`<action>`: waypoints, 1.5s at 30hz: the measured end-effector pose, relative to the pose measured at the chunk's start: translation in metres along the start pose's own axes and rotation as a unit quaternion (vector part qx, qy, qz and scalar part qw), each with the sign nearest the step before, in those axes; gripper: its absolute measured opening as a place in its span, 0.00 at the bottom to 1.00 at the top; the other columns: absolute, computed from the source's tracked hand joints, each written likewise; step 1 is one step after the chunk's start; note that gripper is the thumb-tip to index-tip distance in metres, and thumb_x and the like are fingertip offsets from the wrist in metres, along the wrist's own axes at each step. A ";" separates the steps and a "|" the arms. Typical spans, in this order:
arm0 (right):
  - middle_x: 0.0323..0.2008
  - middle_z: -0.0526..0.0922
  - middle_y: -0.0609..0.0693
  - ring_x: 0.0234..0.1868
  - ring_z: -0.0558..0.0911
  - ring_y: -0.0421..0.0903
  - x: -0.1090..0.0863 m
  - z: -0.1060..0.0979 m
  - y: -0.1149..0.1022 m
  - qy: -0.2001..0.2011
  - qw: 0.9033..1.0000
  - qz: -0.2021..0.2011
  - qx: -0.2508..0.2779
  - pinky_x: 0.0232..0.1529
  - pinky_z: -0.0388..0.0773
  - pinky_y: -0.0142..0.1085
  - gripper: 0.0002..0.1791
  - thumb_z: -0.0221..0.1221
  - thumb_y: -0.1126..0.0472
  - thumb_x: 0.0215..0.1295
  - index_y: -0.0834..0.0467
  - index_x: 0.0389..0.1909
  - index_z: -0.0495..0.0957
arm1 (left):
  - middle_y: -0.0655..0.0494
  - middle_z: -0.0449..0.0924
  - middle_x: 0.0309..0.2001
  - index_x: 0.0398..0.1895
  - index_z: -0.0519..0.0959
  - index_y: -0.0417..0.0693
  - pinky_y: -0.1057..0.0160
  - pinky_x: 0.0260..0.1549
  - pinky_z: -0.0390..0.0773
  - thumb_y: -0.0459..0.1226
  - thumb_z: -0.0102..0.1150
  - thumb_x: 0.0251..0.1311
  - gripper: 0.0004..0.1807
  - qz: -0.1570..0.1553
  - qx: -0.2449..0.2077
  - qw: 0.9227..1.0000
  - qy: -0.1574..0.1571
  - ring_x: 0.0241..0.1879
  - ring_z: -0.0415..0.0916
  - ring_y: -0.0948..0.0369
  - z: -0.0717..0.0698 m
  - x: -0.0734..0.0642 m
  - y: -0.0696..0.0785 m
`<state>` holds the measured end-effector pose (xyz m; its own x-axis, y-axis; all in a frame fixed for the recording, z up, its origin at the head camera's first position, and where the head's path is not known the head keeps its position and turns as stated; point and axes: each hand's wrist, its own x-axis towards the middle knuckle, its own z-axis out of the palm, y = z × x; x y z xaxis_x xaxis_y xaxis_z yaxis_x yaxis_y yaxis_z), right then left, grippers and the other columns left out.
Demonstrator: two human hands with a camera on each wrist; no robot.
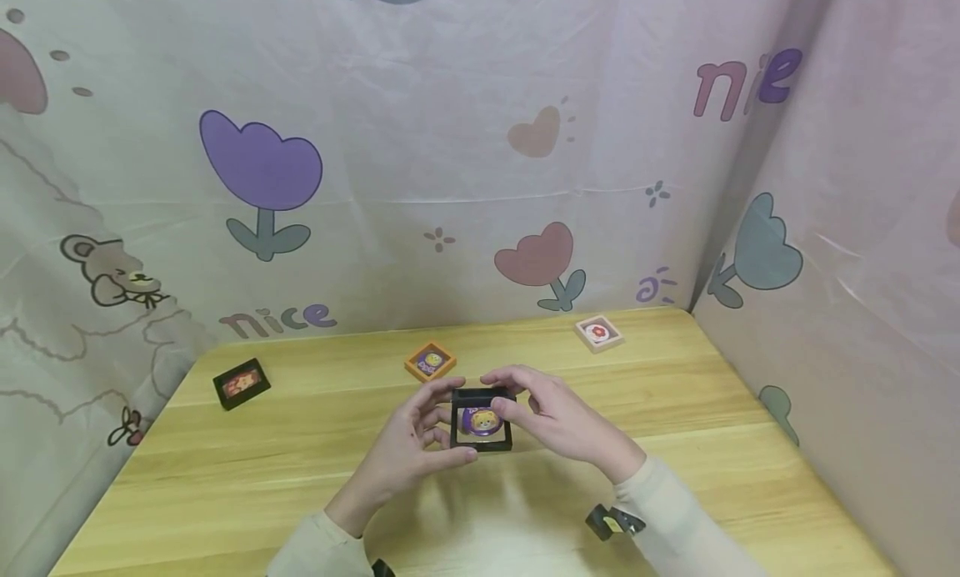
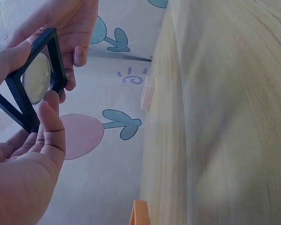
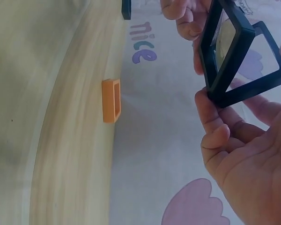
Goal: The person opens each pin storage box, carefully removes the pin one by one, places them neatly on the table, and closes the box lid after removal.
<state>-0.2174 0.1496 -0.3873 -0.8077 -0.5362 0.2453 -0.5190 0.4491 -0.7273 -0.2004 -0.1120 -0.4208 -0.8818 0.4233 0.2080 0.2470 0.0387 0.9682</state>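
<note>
Both hands hold a small black display case (image 1: 482,447) up over the table. Its two hinged frames stand partly apart, as the left wrist view and right wrist view (image 3: 232,58) show. Between them sits a round badge (image 1: 482,423), purple with a yellow cartoon animal's face. My left hand (image 1: 401,444) grips the case's left side, thumb at the near lower edge and fingers behind. From the right, my right hand (image 1: 558,414) pinches the far, raised frame, its thumb near the top right corner. Some fingertips are hidden behind the case.
On the table (image 1: 300,460), an orange case (image 1: 431,362) lies just beyond the hands. Another black case (image 1: 242,383) with a reddish picture is at far left, a pale pink case (image 1: 598,333) at back right. Printed curtains (image 1: 420,143) border the table's back and sides.
</note>
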 end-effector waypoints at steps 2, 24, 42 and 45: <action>0.59 0.88 0.44 0.50 0.81 0.41 0.001 0.001 0.000 -0.002 1.000 0.010 0.003 0.42 0.78 0.33 0.21 0.53 0.47 0.84 0.49 0.70 0.78 | 0.38 0.77 0.66 0.79 0.63 0.38 0.69 0.41 0.87 0.30 0.81 0.53 0.51 -0.004 -0.002 1.000 -0.002 0.48 0.84 0.63 0.000 0.000 0.000; 0.55 0.90 0.48 0.61 0.86 0.50 0.012 0.004 0.005 -0.015 0.999 0.039 0.034 0.66 0.81 0.54 0.25 0.42 0.43 0.89 0.51 0.64 0.81 | 0.27 0.70 0.68 0.80 0.61 0.37 0.60 0.58 0.87 0.29 0.80 0.54 0.52 -0.027 -0.034 0.999 -0.023 0.58 0.86 0.53 0.002 -0.002 -0.004; 0.45 0.90 0.47 0.47 0.85 0.44 0.015 0.006 0.007 -0.025 0.997 0.062 0.024 0.53 0.83 0.43 0.26 0.40 0.43 0.89 0.52 0.56 0.83 | 0.31 0.67 0.68 0.82 0.61 0.54 0.55 0.49 0.92 0.24 0.79 0.49 0.56 -0.093 -0.047 0.993 -0.046 0.47 0.88 0.49 0.002 -0.004 -0.006; 0.47 0.91 0.48 0.47 0.85 0.44 0.016 0.007 0.007 -0.031 0.997 0.069 0.025 0.52 0.83 0.43 0.27 0.40 0.42 0.89 0.53 0.56 0.84 | 0.32 0.68 0.67 0.82 0.61 0.54 0.55 0.49 0.92 0.24 0.79 0.50 0.56 -0.090 -0.044 0.994 -0.051 0.47 0.88 0.49 0.001 -0.004 -0.007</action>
<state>-0.2321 0.1395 -0.3927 -0.8508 -0.5156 0.1016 -0.3881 0.4863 -0.7829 -0.1982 -0.1125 -0.4281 -0.8623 0.5060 0.0198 0.0488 0.0441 0.9978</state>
